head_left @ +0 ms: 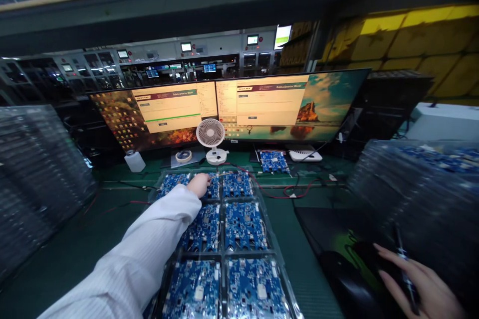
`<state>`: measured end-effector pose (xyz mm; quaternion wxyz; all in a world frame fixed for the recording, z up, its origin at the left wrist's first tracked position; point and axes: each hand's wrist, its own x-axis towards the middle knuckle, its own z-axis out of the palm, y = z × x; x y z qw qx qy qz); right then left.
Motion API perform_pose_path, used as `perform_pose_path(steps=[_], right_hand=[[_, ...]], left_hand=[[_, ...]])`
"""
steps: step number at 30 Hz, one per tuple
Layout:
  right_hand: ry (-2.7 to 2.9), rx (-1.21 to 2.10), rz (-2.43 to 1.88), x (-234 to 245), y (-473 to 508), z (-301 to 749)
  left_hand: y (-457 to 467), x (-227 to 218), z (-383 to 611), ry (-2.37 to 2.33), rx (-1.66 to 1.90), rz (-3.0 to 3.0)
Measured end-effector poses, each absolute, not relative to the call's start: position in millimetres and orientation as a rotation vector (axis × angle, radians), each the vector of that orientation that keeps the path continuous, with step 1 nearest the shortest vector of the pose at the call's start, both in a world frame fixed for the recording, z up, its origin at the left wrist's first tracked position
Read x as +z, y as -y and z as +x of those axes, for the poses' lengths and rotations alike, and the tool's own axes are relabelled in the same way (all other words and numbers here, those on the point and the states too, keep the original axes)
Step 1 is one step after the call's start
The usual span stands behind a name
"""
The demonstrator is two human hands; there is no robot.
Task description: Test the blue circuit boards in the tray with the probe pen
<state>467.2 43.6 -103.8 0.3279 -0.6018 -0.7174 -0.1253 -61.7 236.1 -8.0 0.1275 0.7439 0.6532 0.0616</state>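
Space on the green bench is tight: a clear tray (277, 244) of blue circuit boards (243, 224) runs up the middle of the frame. It is hemmed in by a blurred stack of empty trays (37, 179) at left and a stack of loaded trays (419, 194) at right, with bare strips of mat on either side. A small desk fan (210, 134) and two monitors (262, 104) close off the far edge. The left hand (198, 184) reaches out on a long, straight arm in a white sleeve (149, 244). It rests at the tray's far row with fingers curled down onto a board; I cannot tell whether it pinches anything. A red wire (277, 192) loops just beyond. At lower right, the right hand (422, 289) lies low by a black mouse (348, 284), with a dark pen (406, 274) tucked between its fingers.
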Motion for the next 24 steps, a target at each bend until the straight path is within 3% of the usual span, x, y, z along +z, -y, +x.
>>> perform_pose_path(steps=[12, 21, 24], right_hand=[[1.869, -0.494, -1.428, -80.2, -41.9, 452.8], [1.822, -0.462, -1.546, -82.5, -36.2, 448.5], [1.819, -0.475, -1.541, -82.6, -36.7, 447.8]], left_hand=[[-187.6, 10.7, -53.2, -1.986, 0.369, 2.298], [-8.3, 46.3, -67.7, -1.699, 0.924, 2.691], [45.7, 46.3, -82.7, -1.8, 1.205, 2.782]])
